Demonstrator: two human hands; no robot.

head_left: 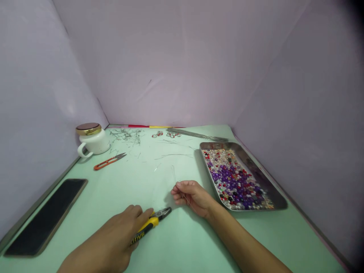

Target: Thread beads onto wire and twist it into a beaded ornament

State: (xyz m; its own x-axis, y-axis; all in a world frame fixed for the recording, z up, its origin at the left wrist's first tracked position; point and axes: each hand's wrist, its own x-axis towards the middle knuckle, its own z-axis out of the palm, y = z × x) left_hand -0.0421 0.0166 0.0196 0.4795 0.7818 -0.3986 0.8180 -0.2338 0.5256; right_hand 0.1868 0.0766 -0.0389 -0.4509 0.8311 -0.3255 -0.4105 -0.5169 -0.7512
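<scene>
My left hand (122, 231) is closed around the yellow and black handles of a pair of pliers (153, 222), whose metal jaws point up and to the right, low over the table. Just right of the jaws, my right hand (192, 195) pinches a thin bent wire (173, 173) between thumb and fingers. A loop of the wire stands up beyond the fingertips, and thin ends hang under the palm. The plier jaws and the wire are apart. To the right of my right hand lies a metal tray (205, 167) of mixed purple, red, black and pale beads (231, 180).
A phone (47, 216) lies at the left edge. Orange thread snips (109, 161) and a lidded white mug (95, 142) stand behind it. Wire scraps (126, 135), small beaded pieces (173, 134) and a bundle of straight wires (199, 135) lie at the back. Fabric walls enclose the table.
</scene>
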